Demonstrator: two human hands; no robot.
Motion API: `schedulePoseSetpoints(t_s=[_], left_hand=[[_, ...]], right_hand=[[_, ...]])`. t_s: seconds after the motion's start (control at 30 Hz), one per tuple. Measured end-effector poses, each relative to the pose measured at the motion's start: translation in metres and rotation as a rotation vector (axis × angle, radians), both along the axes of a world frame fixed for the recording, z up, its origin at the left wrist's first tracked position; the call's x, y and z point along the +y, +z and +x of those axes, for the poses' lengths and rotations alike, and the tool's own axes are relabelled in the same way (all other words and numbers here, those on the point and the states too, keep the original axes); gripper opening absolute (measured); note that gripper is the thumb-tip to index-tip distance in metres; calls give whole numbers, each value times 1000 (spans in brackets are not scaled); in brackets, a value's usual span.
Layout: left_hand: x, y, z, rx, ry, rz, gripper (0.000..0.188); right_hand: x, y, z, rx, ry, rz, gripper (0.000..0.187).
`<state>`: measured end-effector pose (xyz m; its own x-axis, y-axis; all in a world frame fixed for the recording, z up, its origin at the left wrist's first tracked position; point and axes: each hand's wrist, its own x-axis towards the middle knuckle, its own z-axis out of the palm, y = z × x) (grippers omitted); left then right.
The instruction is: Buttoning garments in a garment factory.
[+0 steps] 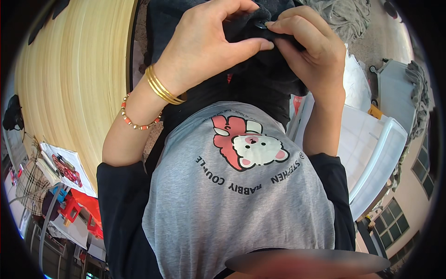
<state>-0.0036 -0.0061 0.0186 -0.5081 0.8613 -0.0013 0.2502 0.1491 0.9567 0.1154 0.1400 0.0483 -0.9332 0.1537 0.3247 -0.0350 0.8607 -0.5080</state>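
Note:
A black cloth garment (241, 32) lies over my lap and is lifted at the top of the view. My left hand (204, 44), with gold bangles and a beaded bracelet at the wrist, curls its fingers around a fold of it, the thumb reaching toward the right hand. A small dark shiny button (261, 25) shows on the cloth between both hands. My right hand (310, 44) pinches at the button's right edge with thumb and forefinger. Its other fingers fold against the black cloth and are partly hidden.
To my left stands a light wooden table (74, 74), with papers and pens (67, 167) at its near end and red stools (72, 209) beyond. On my right is a white plastic bin (371, 153). Grey cloth (344, 18) is heaped ahead, near a wheeled grey cart (395, 83).

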Motion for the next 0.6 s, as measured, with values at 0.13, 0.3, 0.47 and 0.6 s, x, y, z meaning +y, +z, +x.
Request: schedulePoseSetpoints(t_s=[0.13,0.3,0.47,0.6], left_hand=[[-1,-16,3,221,106,85,40],[4,-29,5,384,168,238,31],[1,-28,0,188,174,92,29],[3,-32,1,165,152,184,28]], right_hand=[[5,-15,-5,66,58,-113,20],[14,-43,-17,61,64,-155,20],[5,-20,-23,-2,6,-438,38],[22,-26,-23,-252,95,-553,41]])
